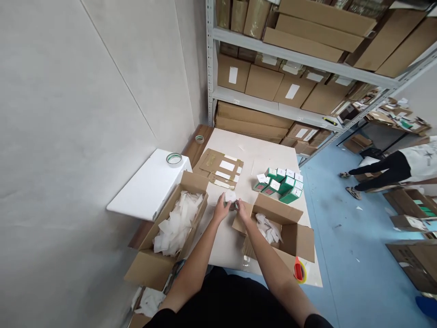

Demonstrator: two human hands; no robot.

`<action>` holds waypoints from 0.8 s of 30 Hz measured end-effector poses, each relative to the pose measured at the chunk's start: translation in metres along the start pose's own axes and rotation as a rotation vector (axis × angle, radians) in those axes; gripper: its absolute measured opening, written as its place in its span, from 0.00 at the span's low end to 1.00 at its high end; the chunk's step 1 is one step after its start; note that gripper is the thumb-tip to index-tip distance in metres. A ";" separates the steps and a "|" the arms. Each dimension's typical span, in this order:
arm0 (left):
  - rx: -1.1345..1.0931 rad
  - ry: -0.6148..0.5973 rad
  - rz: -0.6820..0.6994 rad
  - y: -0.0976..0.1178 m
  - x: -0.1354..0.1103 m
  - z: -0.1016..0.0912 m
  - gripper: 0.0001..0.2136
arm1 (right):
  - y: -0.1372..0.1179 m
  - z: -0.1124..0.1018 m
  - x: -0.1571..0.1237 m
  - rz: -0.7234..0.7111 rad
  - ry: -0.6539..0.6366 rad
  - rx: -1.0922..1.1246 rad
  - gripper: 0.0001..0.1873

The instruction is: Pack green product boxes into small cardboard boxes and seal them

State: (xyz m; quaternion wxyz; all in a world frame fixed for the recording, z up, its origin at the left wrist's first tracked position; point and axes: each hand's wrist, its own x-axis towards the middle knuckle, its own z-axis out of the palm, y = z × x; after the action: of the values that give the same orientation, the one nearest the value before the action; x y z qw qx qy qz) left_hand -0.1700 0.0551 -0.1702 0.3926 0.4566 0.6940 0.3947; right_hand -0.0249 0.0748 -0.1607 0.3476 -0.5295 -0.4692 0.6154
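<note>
Just below the frame's centre, the left hand (221, 210) and right hand (242, 210) pinched a small, white-topped box (230, 196) from either side — likely to steady it — over the pale, flat tabletop (273, 152).

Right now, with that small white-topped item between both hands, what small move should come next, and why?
I'd probably shift the white-topped item right, over the open carton: the left hand and right hand hold it between them, the carton stands close by, and there seems to be room beside the white crumpled filling inside.
</note>
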 end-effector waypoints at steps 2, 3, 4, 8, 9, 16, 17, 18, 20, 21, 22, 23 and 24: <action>-0.049 0.008 -0.100 -0.004 0.010 -0.005 0.31 | 0.003 0.013 0.001 0.086 0.001 0.067 0.43; -0.054 0.021 -0.149 -0.006 0.013 -0.007 0.31 | 0.005 0.020 0.002 0.121 0.000 0.096 0.44; -0.045 0.039 -0.185 -0.007 0.015 -0.009 0.32 | 0.008 0.026 0.002 0.140 -0.004 0.112 0.44; 0.046 0.096 -0.241 -0.008 0.013 -0.016 0.36 | 0.015 0.043 0.001 0.162 -0.023 0.150 0.45; 0.066 0.102 -0.255 -0.007 0.011 -0.018 0.35 | 0.016 0.045 0.000 0.163 -0.027 0.159 0.46; 0.147 0.178 -0.191 0.022 -0.004 -0.044 0.31 | 0.004 0.044 0.003 0.070 -0.067 0.151 0.48; 0.153 0.207 -0.168 0.030 -0.007 -0.049 0.31 | 0.000 0.042 0.004 0.049 -0.049 0.159 0.47; 0.154 0.238 -0.141 0.039 -0.011 -0.054 0.30 | -0.004 0.040 0.004 0.031 -0.024 0.165 0.46; 0.138 0.315 -0.075 0.057 -0.018 -0.064 0.30 | -0.014 0.033 0.003 0.000 0.027 0.156 0.44; 0.120 0.344 -0.042 0.065 -0.021 -0.070 0.30 | -0.019 0.029 0.003 -0.013 0.048 0.138 0.42; 0.096 0.365 -0.016 0.073 -0.024 -0.076 0.30 | -0.024 0.023 0.002 -0.026 0.066 0.115 0.40; 0.062 0.377 0.003 0.080 -0.026 -0.081 0.30 | -0.028 0.017 0.001 -0.042 0.085 0.090 0.38; 0.016 0.375 0.021 0.085 -0.027 -0.086 0.30 | -0.032 0.011 0.000 -0.063 0.102 0.067 0.37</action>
State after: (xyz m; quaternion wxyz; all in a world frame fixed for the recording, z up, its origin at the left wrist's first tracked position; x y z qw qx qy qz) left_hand -0.2132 0.0367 -0.0552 0.2486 0.3853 0.7535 0.4712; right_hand -0.0377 0.0828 -0.1304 0.4078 -0.5333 -0.4463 0.5916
